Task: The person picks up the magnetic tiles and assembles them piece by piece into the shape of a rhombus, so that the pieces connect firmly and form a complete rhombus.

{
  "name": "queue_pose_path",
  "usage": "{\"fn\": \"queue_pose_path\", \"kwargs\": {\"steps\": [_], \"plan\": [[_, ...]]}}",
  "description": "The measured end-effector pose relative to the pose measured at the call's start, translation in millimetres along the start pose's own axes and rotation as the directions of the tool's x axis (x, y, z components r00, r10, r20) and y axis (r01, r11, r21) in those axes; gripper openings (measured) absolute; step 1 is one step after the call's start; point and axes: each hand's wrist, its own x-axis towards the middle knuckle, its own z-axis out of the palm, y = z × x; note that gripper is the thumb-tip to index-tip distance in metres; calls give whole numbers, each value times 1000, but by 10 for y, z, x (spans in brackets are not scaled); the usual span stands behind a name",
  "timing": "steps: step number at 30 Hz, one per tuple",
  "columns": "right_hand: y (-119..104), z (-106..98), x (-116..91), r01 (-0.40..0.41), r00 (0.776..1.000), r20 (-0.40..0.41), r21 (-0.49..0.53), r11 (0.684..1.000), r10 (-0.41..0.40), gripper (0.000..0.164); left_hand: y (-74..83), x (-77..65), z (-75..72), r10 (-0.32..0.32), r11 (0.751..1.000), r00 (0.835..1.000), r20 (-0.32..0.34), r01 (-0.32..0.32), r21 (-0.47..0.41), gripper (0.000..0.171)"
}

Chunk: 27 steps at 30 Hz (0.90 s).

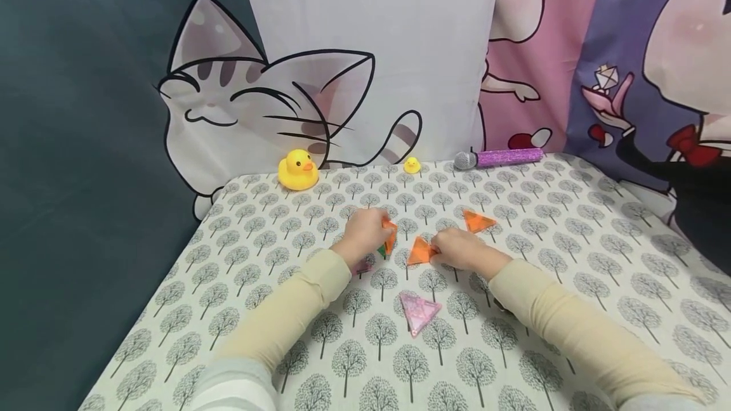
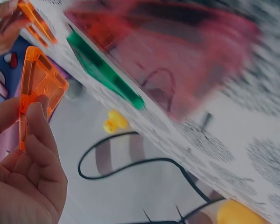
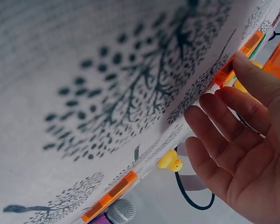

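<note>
My left hand [image 1: 365, 234] pinches an orange triangular tile [image 2: 41, 77] between thumb and fingers, held up on edge above the table. A green tile [image 2: 105, 72] is close by it, and a pink tile [image 1: 361, 267] shows partly below the left wrist. To the right, my right hand [image 1: 461, 249] pinches a second orange triangular tile [image 1: 421, 251] low at the tablecloth, thumb along its edge in the right wrist view. Beyond that hand lies a third orange triangular tile [image 1: 477, 221]. Nearer the front, a pink triangular tile [image 1: 419, 313] lies flat between the forearms.
Along the back edge of the table [image 1: 377, 354] stand a large yellow duck [image 1: 298, 171], a small yellow duck [image 1: 412, 165] and a purple microphone [image 1: 502, 158]. A dark object [image 1: 501, 305] peeks out beside the right forearm. Printed cartoon curtains hang directly behind the table.
</note>
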Motion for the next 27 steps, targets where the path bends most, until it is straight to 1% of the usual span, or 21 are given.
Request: {"fn": "queue_pose_path", "kwargs": {"steps": [3, 6, 13, 15, 22, 27], "plan": [[-6, 0, 3, 7, 1000, -5, -1, 1000, -7, 12, 69, 23, 46, 17, 999, 1000, 16, -17, 49, 25], [-14, 1, 6, 4, 1000, -7, 0, 1000, -4, 14, 116, 45, 84, 11, 997, 1000, 30, -13, 70, 23], [-1, 13, 13, -7, 1000, -9, -3, 1000, 7, 15, 159, 77, 163, 5, 993, 1000, 25, -8, 116, 18], [-2, 12, 10, -5, 1000, -11, -3, 1000, 5, 14, 166, 80, 175, 11, 992, 1000, 24, -14, 124, 17], [-13, -2, 1, 8, 1000, -19, -16, 1000, -8, 13, 208, 83, 202, 30, 994, 999, 32, -33, 106, 18], [-29, -6, -4, 0, 1000, -11, -13, 1000, 0, 14, 242, 65, 231, 22, 992, 998, 50, -28, 120, 16]]}}
